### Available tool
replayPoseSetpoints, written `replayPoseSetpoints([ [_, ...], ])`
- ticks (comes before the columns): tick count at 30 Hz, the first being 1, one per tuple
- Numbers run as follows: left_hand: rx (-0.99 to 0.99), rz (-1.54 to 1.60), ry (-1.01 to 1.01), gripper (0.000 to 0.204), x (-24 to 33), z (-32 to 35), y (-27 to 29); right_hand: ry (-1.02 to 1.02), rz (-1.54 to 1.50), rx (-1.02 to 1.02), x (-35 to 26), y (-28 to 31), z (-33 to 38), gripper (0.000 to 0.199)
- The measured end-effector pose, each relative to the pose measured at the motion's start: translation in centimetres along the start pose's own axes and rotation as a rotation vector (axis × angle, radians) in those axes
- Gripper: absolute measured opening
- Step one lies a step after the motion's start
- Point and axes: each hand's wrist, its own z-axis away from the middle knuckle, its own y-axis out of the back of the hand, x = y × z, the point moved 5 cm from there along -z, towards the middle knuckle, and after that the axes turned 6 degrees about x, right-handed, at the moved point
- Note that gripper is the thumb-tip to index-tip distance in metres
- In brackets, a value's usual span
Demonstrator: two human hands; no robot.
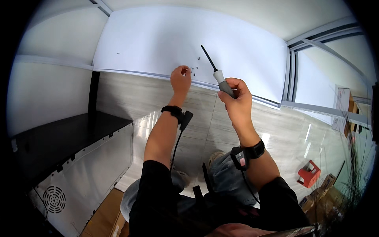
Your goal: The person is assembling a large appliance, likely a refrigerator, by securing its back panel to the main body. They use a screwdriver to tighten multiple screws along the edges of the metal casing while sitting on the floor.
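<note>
My right hand [237, 96] is wrapped round the thick grey handle of a screwdriver [220, 77]. Its dark shaft points up and to the left over the white tabletop [237, 43]. At the table's near edge, my left hand [181, 81] has its thumb and fingertips pinched together. Anything between those fingertips is too small to make out. Just right of them lie small screws, one dark screw [194, 74] close to the edge and another screw [199, 58] farther in. A lone small screw [118, 53] rests toward the table's left side.
Metal-framed panels [55, 62] border the table on the left, and more framing [294, 71] stands on the right. A black-topped metal cabinet [71, 134] is at my lower left. On the tiled floor, a red stool [309, 173] sits at the right near cardboard boxes [327, 181].
</note>
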Motion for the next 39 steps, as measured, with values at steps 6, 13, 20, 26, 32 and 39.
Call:
replayPoseSetpoints([
  [6,-0.094,-0.135,0.067,0.014,-2.9,-1.4,-2.0,0.061,0.054,0.041,0.4,1.2,1.1,0.029],
  [13,-0.105,-0.105,0.116,0.018,-4.4,-0.5,-0.8,0.112,0.054,-0.020,0.6,-0.4,1.4,0.032],
  [20,0.006,0.272,0.362,0.015,-6.9,3.8,9.2,0.137,0.043,-0.243,1.0,-8.6,4.6,0.033],
  [26,0.186,0.478,0.511,0.019,-2.1,7.6,27.6,0.065,-0.159,-0.592,1.4,-18.0,13.8,0.035],
  [32,0.311,0.620,0.501,0.033,2.6,14.1,42.8,0.059,-0.304,-0.949,0.7,-18.9,27.7,0.038],
  [39,0.512,0.770,0.331,0.029,5.5,20.5,49.9,0.137,-0.231,-1.109,-1.9,-17.8,34.7,0.038],
])
